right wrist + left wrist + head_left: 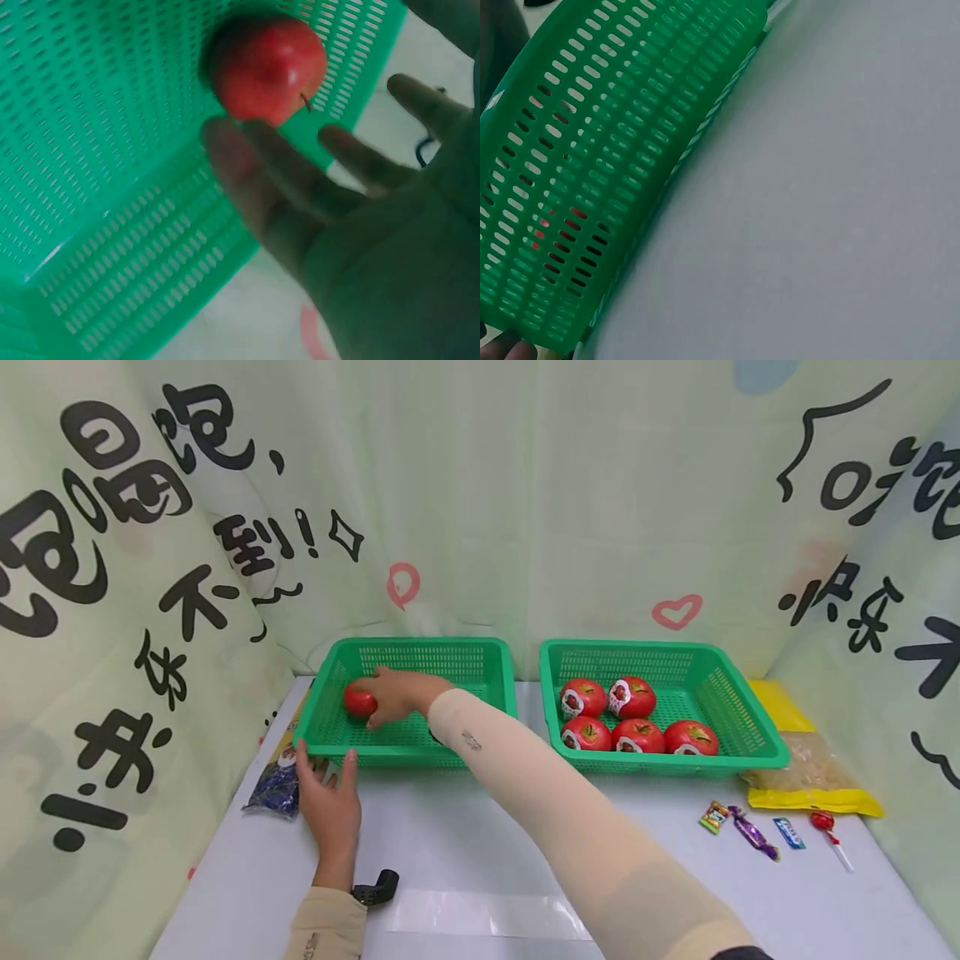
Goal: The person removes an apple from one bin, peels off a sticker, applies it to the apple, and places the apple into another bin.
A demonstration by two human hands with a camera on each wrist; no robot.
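Left hand (330,802) rests flat on the desk (465,852), fingers relaxed, touching the front left corner of the left basket (480,653). Right hand (393,693) is inside that basket, fingers released, touching an apple (359,702) near its left wall. Right basket (750,727) holds five apples.
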